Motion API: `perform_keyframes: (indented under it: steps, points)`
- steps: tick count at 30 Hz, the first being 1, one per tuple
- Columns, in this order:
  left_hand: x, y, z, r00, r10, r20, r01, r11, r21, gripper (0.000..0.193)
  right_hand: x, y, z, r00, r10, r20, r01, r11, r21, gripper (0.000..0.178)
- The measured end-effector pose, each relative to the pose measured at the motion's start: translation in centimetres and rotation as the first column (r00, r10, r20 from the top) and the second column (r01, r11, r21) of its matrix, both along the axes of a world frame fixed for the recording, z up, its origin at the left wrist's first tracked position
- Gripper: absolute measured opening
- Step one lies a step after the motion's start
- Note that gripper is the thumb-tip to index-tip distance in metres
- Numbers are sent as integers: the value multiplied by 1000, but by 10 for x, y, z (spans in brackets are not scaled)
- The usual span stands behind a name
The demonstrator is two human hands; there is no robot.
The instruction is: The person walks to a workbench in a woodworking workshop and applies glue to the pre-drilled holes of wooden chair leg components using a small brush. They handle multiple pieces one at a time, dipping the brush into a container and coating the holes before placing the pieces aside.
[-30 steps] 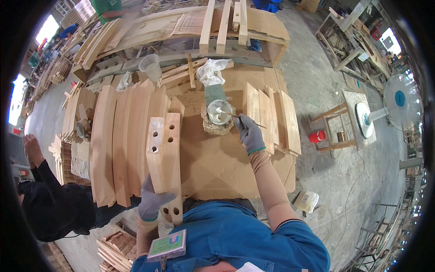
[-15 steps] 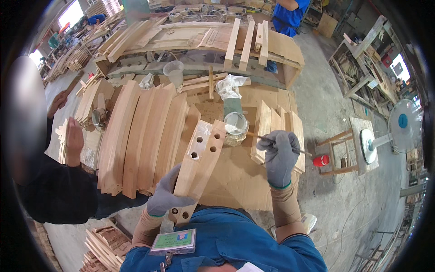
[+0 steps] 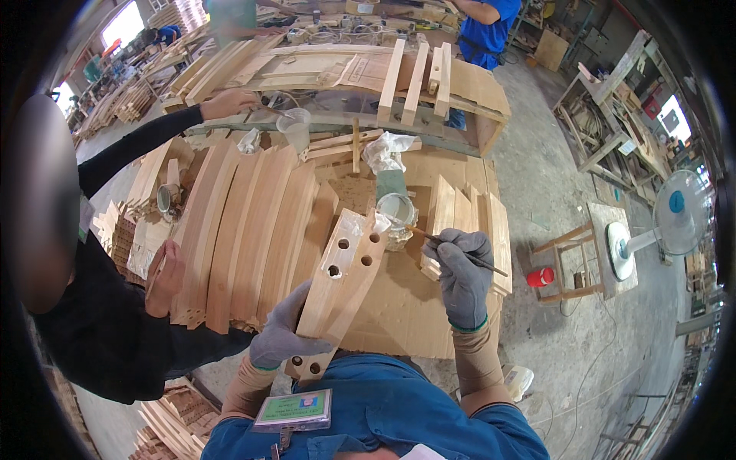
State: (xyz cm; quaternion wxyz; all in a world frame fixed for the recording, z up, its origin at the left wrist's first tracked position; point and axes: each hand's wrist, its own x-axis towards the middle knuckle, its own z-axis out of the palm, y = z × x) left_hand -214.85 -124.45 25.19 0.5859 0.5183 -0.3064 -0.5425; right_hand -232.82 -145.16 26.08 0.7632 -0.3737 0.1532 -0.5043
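My left hand (image 3: 287,333), in a grey glove, grips the near end of a curved wooden part (image 3: 341,287) with several round holes, held tilted over the bench. My right hand (image 3: 462,276), also gloved, holds a thin brush (image 3: 452,247) whose tip points toward a clear cup of white glue (image 3: 396,215) just beyond the part's far end. A row of similar curved wooden pieces (image 3: 245,230) lies side by side to the left on the cardboard-covered bench (image 3: 406,314).
A person in a black sleeve (image 3: 115,322) stands at my left, one hand on the wood row, the other reaching to a plastic cup (image 3: 294,126). Wooden slats (image 3: 468,218) lie right of the glue. A red can (image 3: 540,277) and a fan (image 3: 675,222) stand at right.
My left hand has tipped the holed part further right and closer to the glue cup. My right hand has brought the brush back toward the cup. The neighbour's arm now reaches to the far cup.
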Motion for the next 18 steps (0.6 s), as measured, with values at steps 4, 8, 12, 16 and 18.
perform_keyframes:
  steps: [4,8,12,16,18]
  points:
    - [-1,4,0,1000,6,-15,-6,1000,9,92,-3,4,-3,998,26,-54,-33,991,-130,15]
    - [-2,3,-1,1000,21,4,-21,1000,15,94,-8,4,-6,994,68,-84,-82,981,-175,19]
    - [-5,4,2,999,26,-23,-25,999,19,95,3,8,10,996,-49,-80,47,999,-25,20]
    - [-2,4,-3,998,-8,58,9,1000,-14,93,-3,9,0,983,-66,-172,10,952,-306,18]
    - [0,4,-4,997,-14,71,15,1000,-21,92,-8,11,-5,971,-88,-225,-2,930,-369,18]
